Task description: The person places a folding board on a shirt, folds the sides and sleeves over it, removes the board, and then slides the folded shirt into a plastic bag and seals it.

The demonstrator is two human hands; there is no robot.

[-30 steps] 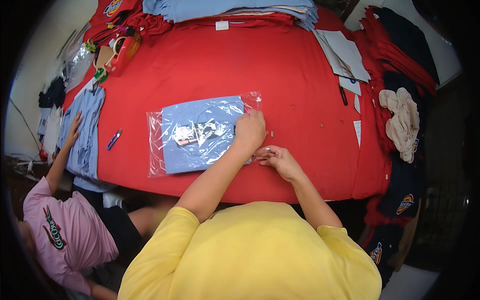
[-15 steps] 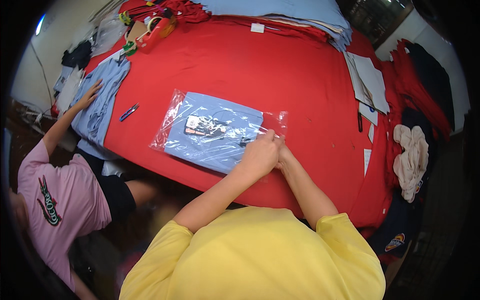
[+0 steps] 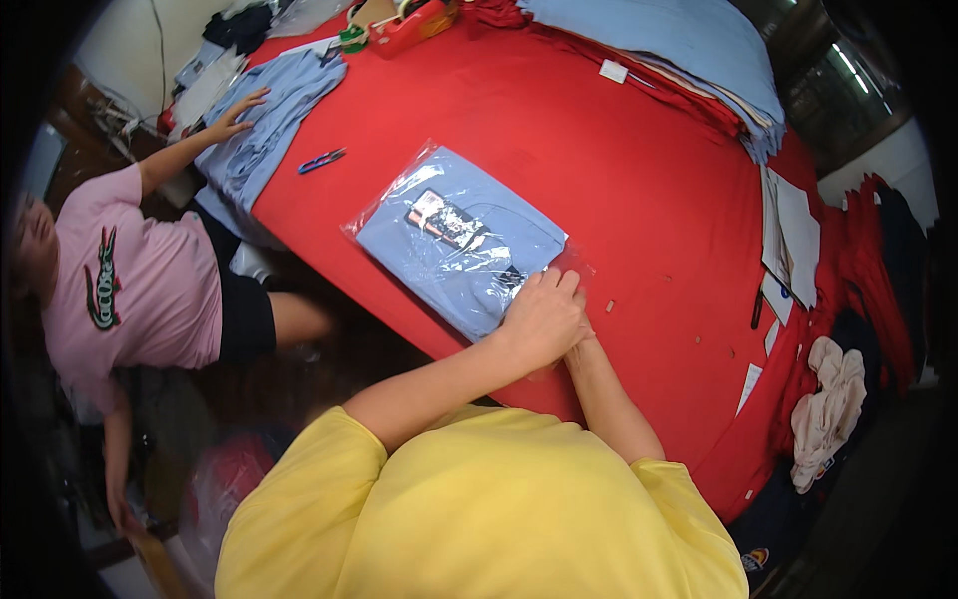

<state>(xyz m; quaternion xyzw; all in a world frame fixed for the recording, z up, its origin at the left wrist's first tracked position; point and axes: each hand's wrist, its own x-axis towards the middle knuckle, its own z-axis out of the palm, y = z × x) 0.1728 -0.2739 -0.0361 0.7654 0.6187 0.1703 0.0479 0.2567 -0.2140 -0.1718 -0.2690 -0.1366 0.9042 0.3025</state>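
Note:
A folded light-blue garment [image 3: 479, 205] lies inside a clear plastic bag [image 3: 384, 205] on the red-covered table, tilted in front of me. Dark printed tags show through the film. My left hand [image 3: 544, 317] is closed on the bag's near right end, fingers bent over its edge. Close against it, my right hand [image 3: 581, 337] is at the same end, mostly covered by the left one. Its fingers appear closed on the film, though their tips are hidden. A little loose film sticks out beyond the fingers.
Blue-handled thread snips [image 3: 321, 162] lie left of the bag. A person in pink [image 3: 150, 280] reaches over blue garments [image 3: 269, 120]. A red tape dispenser [image 3: 414, 28] and a blue fabric stack [image 3: 669, 50] stand behind. Papers [image 3: 788, 230] and beige cloth [image 3: 830, 404] are at right.
The whole view has turned, so the table's things appear shifted and tilted. Both my hands stay at the bag's end, where less loose film now shows. The other person's hand has lifted slightly.

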